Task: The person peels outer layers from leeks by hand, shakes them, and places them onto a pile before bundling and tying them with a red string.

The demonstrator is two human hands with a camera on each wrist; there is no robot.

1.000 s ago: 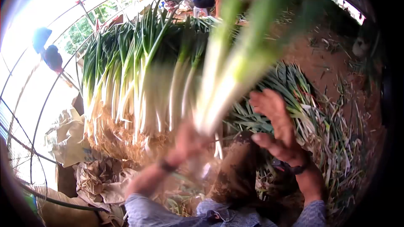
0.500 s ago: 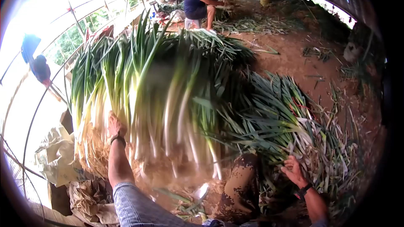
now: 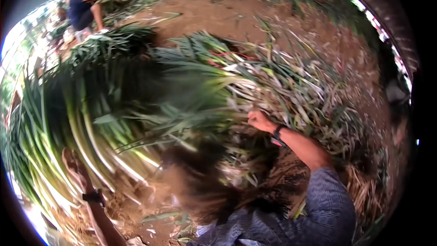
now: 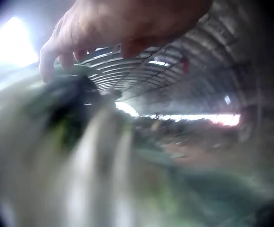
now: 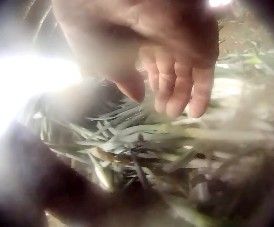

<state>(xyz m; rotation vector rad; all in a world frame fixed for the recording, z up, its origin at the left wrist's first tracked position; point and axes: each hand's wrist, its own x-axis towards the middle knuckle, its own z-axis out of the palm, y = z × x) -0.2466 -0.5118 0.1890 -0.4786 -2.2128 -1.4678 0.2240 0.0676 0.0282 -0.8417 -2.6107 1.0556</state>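
Along the left stands a dense row of long green onions (image 3: 82, 127), white stems toward me and roots at the bottom. My left hand (image 3: 76, 168) is against their white stems, fingers extended and nothing gripped. The left wrist view is blurred; there my left fingers (image 4: 46, 64) bend loosely above the pale stems. Lower right of centre, my right hand (image 3: 260, 120) hovers over a pile of lying green onions (image 3: 236, 82). Its loosely bent fingers (image 5: 175, 90) hold nothing in the right wrist view, just above leaves and stems.
Loose trimmed leaves (image 3: 314, 91) cover the ground to the right. Brown soil (image 3: 200, 9) lies beyond. A seated person (image 3: 84, 9) works at the far left. My blurred knee (image 3: 195, 177) is between my arms, and roots with soil (image 3: 132, 196) lie beside it.
One second ago my left hand held a bunch of green onions; by half a second ago it was at the row without them. My view has since turned right, and the right hand has moved over the pile.
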